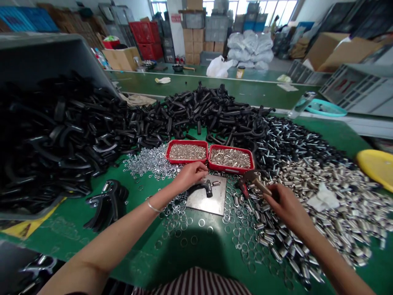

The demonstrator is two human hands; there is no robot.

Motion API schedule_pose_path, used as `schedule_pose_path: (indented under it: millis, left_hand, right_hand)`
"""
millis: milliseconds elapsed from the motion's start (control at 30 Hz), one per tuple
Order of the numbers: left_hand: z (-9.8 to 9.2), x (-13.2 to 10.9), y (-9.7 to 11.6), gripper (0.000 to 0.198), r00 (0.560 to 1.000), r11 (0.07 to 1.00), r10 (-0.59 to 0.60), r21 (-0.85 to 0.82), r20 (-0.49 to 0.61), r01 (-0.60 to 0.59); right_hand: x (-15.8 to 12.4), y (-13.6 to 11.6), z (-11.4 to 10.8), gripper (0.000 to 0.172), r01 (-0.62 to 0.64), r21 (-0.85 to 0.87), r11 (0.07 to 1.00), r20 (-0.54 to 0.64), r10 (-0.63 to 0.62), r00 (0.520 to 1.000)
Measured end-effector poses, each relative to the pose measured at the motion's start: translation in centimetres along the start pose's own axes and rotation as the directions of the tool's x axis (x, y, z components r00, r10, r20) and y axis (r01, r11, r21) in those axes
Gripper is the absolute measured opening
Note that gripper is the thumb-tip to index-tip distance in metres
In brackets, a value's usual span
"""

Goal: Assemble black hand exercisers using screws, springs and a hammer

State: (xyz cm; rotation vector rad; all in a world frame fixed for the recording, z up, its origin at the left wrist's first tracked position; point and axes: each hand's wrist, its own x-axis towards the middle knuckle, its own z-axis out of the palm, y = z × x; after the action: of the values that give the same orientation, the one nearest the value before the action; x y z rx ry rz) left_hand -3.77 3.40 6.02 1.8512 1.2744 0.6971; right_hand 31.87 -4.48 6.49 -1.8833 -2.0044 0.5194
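My left hand [190, 174] rests on a black plastic handle part [202, 187] lying on a small steel plate [208, 201], fingers curled over its left end. My right hand [284, 205] grips a small hammer [253, 180] by its wooden handle, the head hovering just right of the plate. Two red trays [186, 144] [231, 148] of small metal pieces sit just beyond the plate. Loose washers [147, 164] and metal sleeves [322, 196] spread around on the green table [199, 246].
A big heap of black plastic handles [92, 123] covers the left and back of the table. Assembled grips [106, 203] lie at the left. A yellow dish [376, 164] sits at the right edge. Boxes, crates and bags stand beyond a second green table [245, 88].
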Motion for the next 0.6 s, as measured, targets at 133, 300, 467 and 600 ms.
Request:
schedule_pose_path:
  millis: [133,300,467,600]
  left_hand:
    - [1.2,-0.5,-1.3,0.017,1.000,0.995,0.013,0.101,-0.019,-0.011]
    - [2.9,0.2,-2.4,0.021,1.000,0.963,-0.007,0.267,-0.025,0.013]
    - [3.1,-0.2,-1.5,0.020,0.993,0.865,0.116,0.489,0.022,-0.112]
    - [2.7,-0.8,-0.1,0.024,0.947,0.690,0.271,0.651,0.172,-0.316]
  right_hand:
    - [-1.8,-2.9,-0.9,0.038,-0.204,0.407,0.890,0.287,0.088,0.954]
    - [-2.4,-5.1,0.2,0.041,-0.226,0.591,0.775,0.349,0.007,0.937]
    - [-1.5,-4.9,2.5,0.039,-0.175,0.563,0.807,0.298,-0.001,0.954]
    - [-0.9,-5.1,3.3,0.039,0.103,0.344,0.933,0.150,-0.163,0.975]
